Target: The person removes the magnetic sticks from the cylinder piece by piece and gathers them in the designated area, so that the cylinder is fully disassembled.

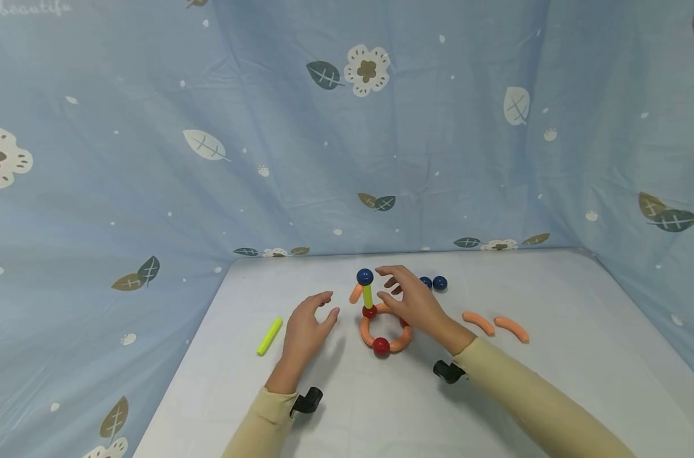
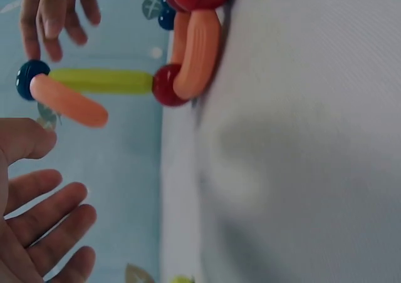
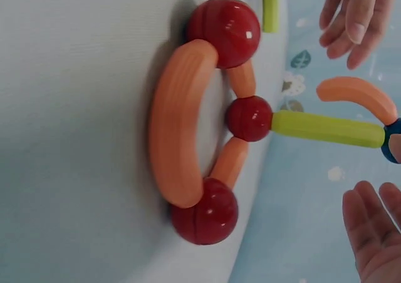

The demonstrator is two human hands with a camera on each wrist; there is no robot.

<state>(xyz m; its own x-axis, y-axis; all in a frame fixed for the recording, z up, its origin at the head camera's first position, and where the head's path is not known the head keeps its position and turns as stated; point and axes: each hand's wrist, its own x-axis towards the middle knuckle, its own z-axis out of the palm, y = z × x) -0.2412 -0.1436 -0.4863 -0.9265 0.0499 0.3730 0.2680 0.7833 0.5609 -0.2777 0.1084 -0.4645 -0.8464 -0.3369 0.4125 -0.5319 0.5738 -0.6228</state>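
The left grip (image 1: 305, 327) and right grip (image 1: 413, 301) were released; the yellow rod (image 1: 367, 297), topped by a blue ball (image 1: 365, 277), stood between them.

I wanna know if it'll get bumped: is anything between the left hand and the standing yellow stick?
Yes, a curved orange stick. It slants down from the blue ball atop the standing yellow stick, on the side facing the left hand.

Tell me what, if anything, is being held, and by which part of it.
Nothing is held. The left hand is empty, and the right hand is beside the blue ball atop the upright yellow-green stick, without gripping it.
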